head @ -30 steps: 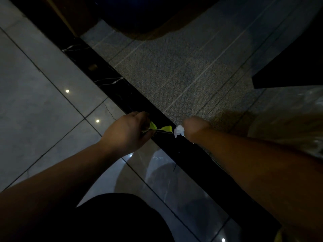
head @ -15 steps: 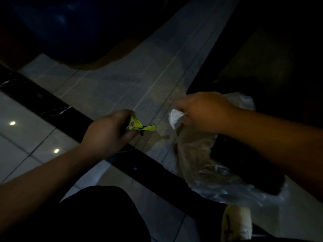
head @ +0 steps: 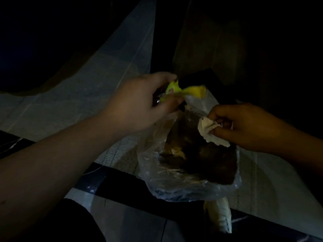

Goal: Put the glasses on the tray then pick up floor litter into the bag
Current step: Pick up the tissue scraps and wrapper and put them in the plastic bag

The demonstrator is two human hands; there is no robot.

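A clear plastic bag (head: 176,179) sits open on the floor at the centre, with dark litter inside it. My left hand (head: 139,103) is shut on a yellow-green wrapper (head: 176,90) and pinches the bag's far rim at the same spot. My right hand (head: 244,126) grips a crumpled white tissue (head: 209,131) just above the bag's right edge, over its mouth. No glasses or tray are in view.
A grey carpet (head: 87,95) lies to the left, bordered by a black marble strip (head: 122,189) and pale glossy tiles. Dark furniture (head: 227,41) stands right behind the bag. A white shoe (head: 222,219) shows under the bag, and my dark-clothed knee is at bottom left.
Both hands rose from the black floor strip and swung right to the bag. The wrapper and tissue now hang over its mouth, and my left hand has taken hold of the rim.
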